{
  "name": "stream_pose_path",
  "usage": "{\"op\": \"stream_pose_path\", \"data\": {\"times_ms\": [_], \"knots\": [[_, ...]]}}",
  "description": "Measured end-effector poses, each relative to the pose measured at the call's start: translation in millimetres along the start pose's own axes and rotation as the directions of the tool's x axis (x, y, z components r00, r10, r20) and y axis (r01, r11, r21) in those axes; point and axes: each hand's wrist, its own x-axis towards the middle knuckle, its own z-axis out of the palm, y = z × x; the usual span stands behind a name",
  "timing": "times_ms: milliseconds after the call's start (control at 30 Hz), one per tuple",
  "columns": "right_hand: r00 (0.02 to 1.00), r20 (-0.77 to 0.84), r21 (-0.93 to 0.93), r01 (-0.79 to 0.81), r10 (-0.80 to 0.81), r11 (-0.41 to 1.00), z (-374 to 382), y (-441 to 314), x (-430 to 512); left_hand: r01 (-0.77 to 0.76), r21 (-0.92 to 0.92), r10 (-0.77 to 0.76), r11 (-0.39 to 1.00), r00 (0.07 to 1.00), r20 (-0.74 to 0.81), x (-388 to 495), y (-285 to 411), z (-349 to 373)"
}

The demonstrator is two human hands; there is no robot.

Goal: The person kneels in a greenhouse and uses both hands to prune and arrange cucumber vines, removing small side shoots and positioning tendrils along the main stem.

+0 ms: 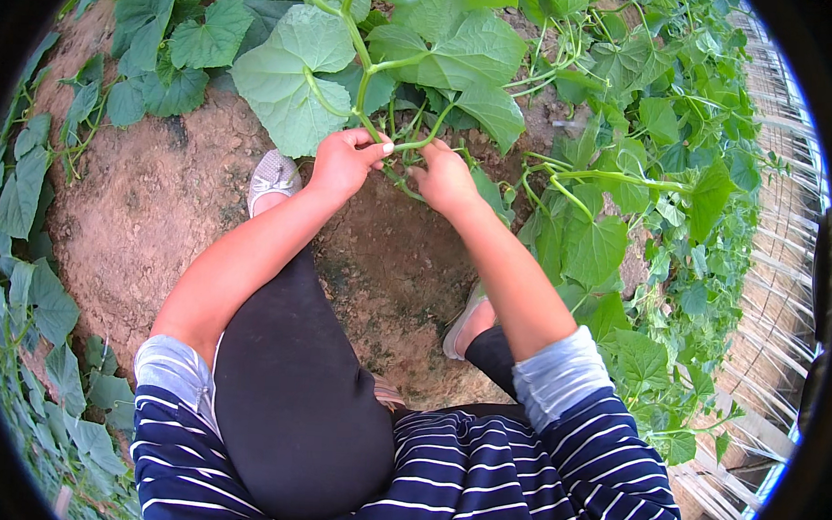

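A thick green vine stem (362, 59), apparently cucumber, runs down from the top of the view between my hands. My left hand (344, 162) pinches this stem between thumb and fingers, just below a broad pale-backed leaf (291, 84). Close by on the right, my right hand (448, 177) has its fingers curled at the thinner shoots. A leaf stalk (427, 138) passes from the left thumb up over the right fingertips. The right fingertips are partly hidden, so whether they grip a shoot cannot be told.
Bare brown soil (150, 196) lies below and to the left. More leafy vines (595, 245) crowd the right side, with a cut-looking pale stem (618, 178) reaching across. Leaves (50, 302) line the left rim. My shoes (274, 176) rest on the soil. Pale strips (772, 286) edge the far right.
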Motion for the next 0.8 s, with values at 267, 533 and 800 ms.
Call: {"op": "stream_pose_path", "data": {"times_ms": [267, 533, 800], "knots": [[0.994, -0.042, -0.206, -0.108, 0.101, 0.973, 22, -12, 8, 0.021, -0.019, -0.022, 1.0, 0.999, -0.026, -4, 0, -2], [0.965, 0.019, -0.003, -0.26, 0.26, 0.966, 16, -11, 12, 0.006, -0.019, -0.006, 1.0, 1.0, -0.021, -2, 5, 0], [0.982, 0.035, 0.509, -0.18, 0.188, 0.842, -51, -19, 9, 0.025, -0.104, -0.023, 0.994, 0.999, 0.025, -3, -2, -10]]}}
